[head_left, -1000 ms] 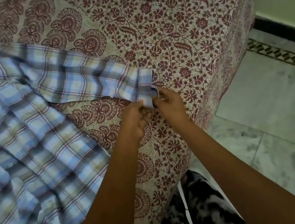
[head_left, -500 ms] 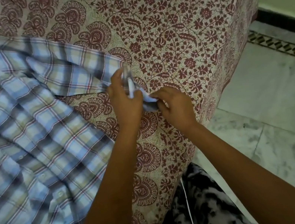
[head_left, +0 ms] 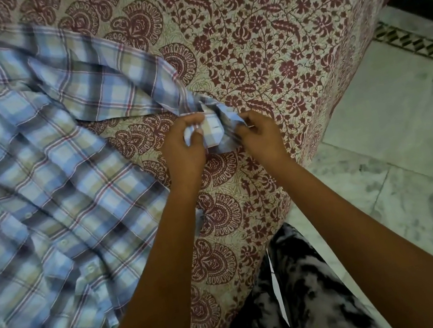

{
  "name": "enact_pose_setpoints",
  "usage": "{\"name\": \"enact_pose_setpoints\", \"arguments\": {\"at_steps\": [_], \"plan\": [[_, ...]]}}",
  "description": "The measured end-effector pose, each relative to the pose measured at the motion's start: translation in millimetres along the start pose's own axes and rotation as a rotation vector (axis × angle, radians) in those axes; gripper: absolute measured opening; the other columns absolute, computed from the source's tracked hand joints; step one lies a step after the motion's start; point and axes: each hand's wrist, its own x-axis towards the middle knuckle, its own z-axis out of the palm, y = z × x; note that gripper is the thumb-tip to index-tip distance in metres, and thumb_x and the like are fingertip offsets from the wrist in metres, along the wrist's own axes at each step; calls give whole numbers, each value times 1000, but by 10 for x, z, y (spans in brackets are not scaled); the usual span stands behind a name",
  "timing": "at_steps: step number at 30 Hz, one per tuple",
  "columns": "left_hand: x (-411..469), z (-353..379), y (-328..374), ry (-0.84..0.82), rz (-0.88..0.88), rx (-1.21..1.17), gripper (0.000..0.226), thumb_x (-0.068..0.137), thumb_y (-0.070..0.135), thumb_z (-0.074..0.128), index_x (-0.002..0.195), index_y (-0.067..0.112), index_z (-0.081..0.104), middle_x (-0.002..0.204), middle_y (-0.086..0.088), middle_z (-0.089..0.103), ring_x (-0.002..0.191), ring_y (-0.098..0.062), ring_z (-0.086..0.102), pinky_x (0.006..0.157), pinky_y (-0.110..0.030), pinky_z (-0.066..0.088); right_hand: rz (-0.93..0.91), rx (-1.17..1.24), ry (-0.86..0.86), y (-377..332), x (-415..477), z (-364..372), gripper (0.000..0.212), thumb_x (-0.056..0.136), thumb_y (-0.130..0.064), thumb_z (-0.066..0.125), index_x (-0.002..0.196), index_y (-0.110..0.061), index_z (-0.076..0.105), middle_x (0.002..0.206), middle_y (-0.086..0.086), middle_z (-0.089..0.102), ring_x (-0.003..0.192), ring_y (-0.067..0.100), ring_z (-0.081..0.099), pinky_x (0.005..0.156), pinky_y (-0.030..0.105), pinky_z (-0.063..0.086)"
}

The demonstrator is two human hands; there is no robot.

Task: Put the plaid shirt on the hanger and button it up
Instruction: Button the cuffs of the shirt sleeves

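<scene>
Pinching cuff (head_left: 212,137) of plaid shirt (head_left: 38,165), sprawled toward nine o'clock on bedspread (head_left: 260,42), with left hand (head_left: 182,149) and right hand (head_left: 262,134), having just turned it flatter, baring buttonhole (head_left: 216,127), likely for buttoning; no hanger visible.

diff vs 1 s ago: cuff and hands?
The cuff lay flat on the bedspread; the left hand lifted and turned its end, so it is now bunched between both hands, pale inner face and a buttonhole showing. The right hand kept pinching the other edge. Nothing let go. The plaid shirt otherwise stays spread out.
</scene>
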Motion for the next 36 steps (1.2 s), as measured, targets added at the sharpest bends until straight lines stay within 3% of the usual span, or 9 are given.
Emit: {"name": "enact_pose_setpoints", "arguments": {"at_steps": [4,7,9,13,16,20,24,31,36], "plan": [[50,25,19,-62,-23,3,28,85,-1,54,105,15,66,107,5,62,102,-12,57,89,-27,50,-74,69,-74,-58,-33,50,23,92,-11,52,114,-10,60,115,7,63,101,18,58,84,30,51],[62,25,36,-102,-35,-28,37,84,-1,56,116,18,61,119,5,59,108,-8,54,85,-8,45,-8,216,-113,-78,-37,110,15,92,-26,53,98,-20,65,106,8,65,99,28,63,84,44,55],[73,35,30,-153,-58,-80,43,84,-3,55,120,20,59,127,2,56,113,-12,53,89,-15,47,40,246,-66,-82,-15,150,10,88,-32,57,86,-24,64,102,10,66,95,31,65,79,49,56],[60,23,12,-232,-102,-173,56,81,-14,45,117,27,57,123,3,54,112,-11,55,89,-30,53,162,263,-27,-73,74,159,16,86,-17,64,100,-9,60,98,16,65,84,30,66,58,33,58],[60,-20,-34,-200,-130,-189,55,78,-17,43,114,22,59,122,1,57,95,3,60,76,-24,53,139,139,4,-43,152,111,20,83,-5,63,103,-4,63,86,10,66,80,26,64,70,40,58],[36,-25,-151,-63,-33,272,42,79,-7,53,115,13,62,129,-15,42,115,-21,46,89,-6,35,82,-20,64,-16,184,89,21,82,-5,62,102,-8,67,77,-4,60,80,19,61,79,40,56],[-42,28,-254,6,246,804,32,76,21,68,108,19,67,133,-19,46,123,-37,41,99,-46,37,-15,-184,124,6,171,74,21,83,-6,59,103,-10,65,93,5,64,81,20,59,73,30,50],[-84,174,-414,-72,285,1172,43,72,43,69,109,22,62,142,-15,42,126,-37,43,99,-53,36,-250,-365,160,69,80,152,11,79,-5,55,91,-6,55,88,12,61,74,25,56,60,38,48],[-59,196,-458,-43,365,1376,50,55,59,73,93,27,67,116,-6,58,101,-25,55,84,-37,43,-195,-476,122,115,81,241,19,81,-5,54,100,-9,56,93,14,63,77,30,60,60,34,45]]}}
